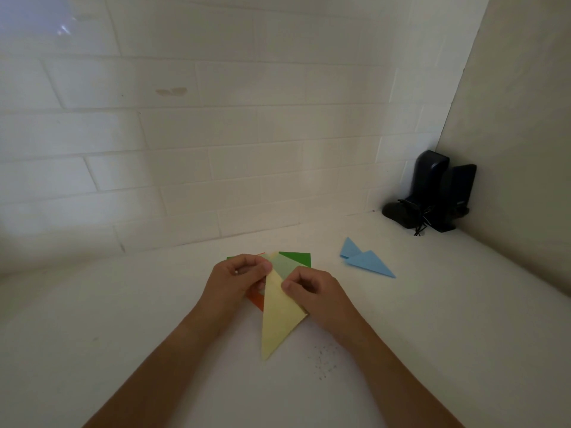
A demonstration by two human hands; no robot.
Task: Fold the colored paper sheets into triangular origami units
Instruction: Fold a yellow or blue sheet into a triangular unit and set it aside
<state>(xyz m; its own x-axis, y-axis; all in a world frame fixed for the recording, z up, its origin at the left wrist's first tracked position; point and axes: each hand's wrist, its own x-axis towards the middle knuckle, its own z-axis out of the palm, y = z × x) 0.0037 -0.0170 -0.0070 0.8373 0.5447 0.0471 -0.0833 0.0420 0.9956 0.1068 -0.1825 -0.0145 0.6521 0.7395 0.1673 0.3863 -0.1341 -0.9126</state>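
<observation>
- On the white counter (432,319), dead centre, both hands are working a pale yellow paper (279,319) folded to a long triangle, its sharp tip pointing back toward the person
- Left hand (238,274) has its fingers curled, thumb and fingertips pinching the yellow paper's top edge
- Right hand (312,288) mirrors it, fingers curled in, thumb and forefinger pinching the yellow paper's right edge just below the top
- Under the hands lies a fan of sheets: a light green sheet (289,265) just behind the yellow, a dark green sheet (298,257) poking out at the far right, an orange sheet (256,301) showing below the left hand
- Off to the right, well apart from the stack, two blue folded triangles (366,261) lie flat, overlapping each other
- Far right corner, against the tiled wall (216,134), stands a dark device (432,193) with a thin cable at its base; what it is, cannot tell
</observation>
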